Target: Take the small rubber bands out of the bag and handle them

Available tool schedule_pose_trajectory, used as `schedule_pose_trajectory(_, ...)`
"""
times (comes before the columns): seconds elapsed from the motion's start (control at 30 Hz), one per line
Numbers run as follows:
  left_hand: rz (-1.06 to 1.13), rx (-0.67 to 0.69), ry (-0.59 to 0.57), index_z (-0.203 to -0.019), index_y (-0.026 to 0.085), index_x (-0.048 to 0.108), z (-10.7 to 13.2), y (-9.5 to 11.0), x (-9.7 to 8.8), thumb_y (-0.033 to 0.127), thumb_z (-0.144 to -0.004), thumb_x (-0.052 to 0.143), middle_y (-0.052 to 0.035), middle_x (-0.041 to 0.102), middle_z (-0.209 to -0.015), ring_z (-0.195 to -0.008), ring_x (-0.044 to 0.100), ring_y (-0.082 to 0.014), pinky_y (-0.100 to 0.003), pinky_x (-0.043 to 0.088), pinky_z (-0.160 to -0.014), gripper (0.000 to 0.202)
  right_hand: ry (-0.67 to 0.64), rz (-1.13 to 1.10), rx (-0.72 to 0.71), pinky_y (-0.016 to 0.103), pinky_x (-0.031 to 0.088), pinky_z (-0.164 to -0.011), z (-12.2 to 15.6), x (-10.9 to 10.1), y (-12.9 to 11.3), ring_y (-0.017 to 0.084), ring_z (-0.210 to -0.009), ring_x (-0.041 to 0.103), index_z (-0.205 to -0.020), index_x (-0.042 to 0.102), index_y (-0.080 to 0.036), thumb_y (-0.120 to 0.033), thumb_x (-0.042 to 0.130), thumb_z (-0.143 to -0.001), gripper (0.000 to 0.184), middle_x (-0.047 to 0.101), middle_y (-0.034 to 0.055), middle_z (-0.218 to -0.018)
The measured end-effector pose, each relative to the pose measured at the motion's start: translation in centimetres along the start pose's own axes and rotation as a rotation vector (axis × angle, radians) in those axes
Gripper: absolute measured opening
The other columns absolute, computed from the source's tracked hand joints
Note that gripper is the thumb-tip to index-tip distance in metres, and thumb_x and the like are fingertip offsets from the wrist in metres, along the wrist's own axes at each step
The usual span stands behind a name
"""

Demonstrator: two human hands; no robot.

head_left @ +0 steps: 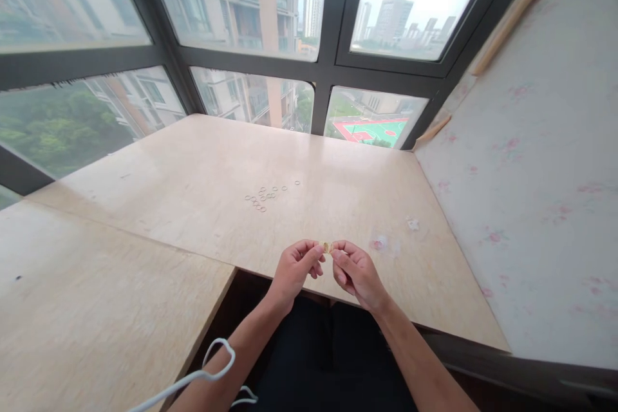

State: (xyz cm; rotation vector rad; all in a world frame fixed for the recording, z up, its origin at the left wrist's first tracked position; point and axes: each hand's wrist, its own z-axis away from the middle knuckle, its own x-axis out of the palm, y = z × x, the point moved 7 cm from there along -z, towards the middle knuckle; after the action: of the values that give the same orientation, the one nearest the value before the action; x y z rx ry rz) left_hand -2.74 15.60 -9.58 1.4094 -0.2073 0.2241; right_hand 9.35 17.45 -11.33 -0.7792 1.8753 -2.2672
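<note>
My left hand (pixel 298 268) and my right hand (pixel 358 272) meet at the front edge of the ledge, fingertips nearly touching. Between them they pinch a small yellowish piece (pixel 327 247) with an open, loop-like shape; its exact kind is too small to make out. Each thumb and forefinger presses on one side of it. Beyond my hands, to the left, several small thin rings (pixel 263 198) lie loosely scattered on the ledge. Right of my right hand is a small clear plastic bag (pixel 385 244) with something pinkish in it.
A pale marble-patterned ledge (pixel 193 167) runs up to dark-framed windows (pixel 251 61). A small whitish scrap (pixel 412 224) lies toward the flowered wall (pixel 535 193) on the right. A white cable (pixel 188 378) loops beside my left forearm. Far left is a tiny dark speck (pixel 18 278).
</note>
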Motion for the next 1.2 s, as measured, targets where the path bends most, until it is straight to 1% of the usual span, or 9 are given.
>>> schedule_pose_trajectory(0.1, 0.016, -0.025, 0.028, -0.074, 0.012, 0.06, -0.1, -0.8, 0.3, 0.044, -0.078, 0.068, -0.0017, 0.057, -0.066, -0.055, 0.048, -0.0078, -0.021, 0.038, -0.055, 0.034, 0.033, -0.004, 0.0, 0.015, 0.014, -0.031, 0.6, -0.9, 0.2, 0.003, -0.034, 0.026, -0.097, 0.051, -0.017, -0.043, 0.063, -0.086, 0.031, 0.046, -0.008, -0.048)
schedule_pose_trajectory(0.23, 0.007, -0.042, 0.005, -0.073, 0.011, 0.061, 0.0, -1.5, 1.0, 0.044, -0.078, 0.069, -0.002, 0.057, -0.065, -0.055, 0.048, -0.008, -0.021, 0.038, -0.055, 0.034, 0.074, 0.002, 0.01, 0.015, 0.013, -0.031, 1.3, -1.8, 0.5, 0.003, -0.034, 0.024, -0.097, 0.051, -0.017, -0.044, 0.064, -0.085, 0.032, 0.045, -0.0085, -0.047)
schedule_pose_trajectory(0.47, 0.017, -0.053, 0.015, -0.074, 0.011, 0.061, -0.4, -2.5, 1.6, 0.043, -0.078, 0.069, -0.0026, 0.058, -0.068, -0.056, 0.049, -0.0078, -0.02, 0.039, -0.055, 0.033, 0.08, -0.007, 0.032, 0.014, 0.014, -0.031, 1.8, -2.7, 0.8, 0.003, -0.034, 0.026, -0.096, 0.05, -0.017, -0.044, 0.063, -0.085, 0.033, 0.046, -0.0082, -0.047)
schedule_pose_trajectory(0.67, 0.028, -0.07, -0.018, -0.073, 0.011, 0.061, -0.7, -3.3, 2.6, 0.042, -0.08, 0.068, -0.003, 0.058, -0.069, -0.057, 0.05, -0.0081, -0.021, 0.04, -0.056, 0.033, 0.088, 0.003, 0.058, 0.014, 0.015, -0.031, 1.8, -3.5, 1.4, 0.003, -0.034, 0.027, -0.097, 0.05, -0.017, -0.045, 0.062, -0.086, 0.033, 0.048, -0.0079, -0.048)
schedule_pose_trajectory(0.87, 0.023, -0.088, -0.012, -0.074, 0.012, 0.062, -1.1, -4.2, 2.9, 0.042, -0.079, 0.069, -0.0031, 0.058, -0.07, -0.057, 0.05, -0.0082, -0.021, 0.039, -0.056, 0.032, 0.106, 0.021, 0.065, 0.014, 0.017, -0.031, 2.1, -4.2, 1.8, 0.003, -0.034, 0.029, -0.096, 0.05, -0.017, -0.045, 0.061, -0.086, 0.032, 0.049, -0.0075, -0.049)
schedule_pose_trajectory(0.97, 0.02, -0.105, -0.032, -0.074, 0.012, 0.062, -1.2, -4.6, 3.3, 0.043, -0.079, 0.069, -0.0034, 0.059, -0.072, -0.058, 0.05, -0.0082, -0.021, 0.04, -0.057, 0.032, 0.114, 0.025, 0.072, 0.014, 0.017, -0.032, 2.2, -4.6, 2.0, 0.003, -0.034, 0.029, -0.096, 0.05, -0.017, -0.046, 0.061, -0.086, 0.033, 0.05, -0.0073, -0.049)
schedule_pose_trajectory(1.2, -0.029, -0.121, -0.079, -0.074, 0.012, 0.061, -1.1, -4.9, 4.0, 0.044, -0.079, 0.068, -0.0038, 0.059, -0.072, -0.06, 0.051, -0.0092, -0.022, 0.04, -0.059, 0.033, 0.153, 0.06, 0.078, 0.014, 0.02, -0.032, 2.5, -5.3, 2.1, 0.004, -0.034, 0.032, -0.094, 0.05, -0.017, -0.048, 0.061, -0.086, 0.034, 0.051, -0.0065, -0.05)
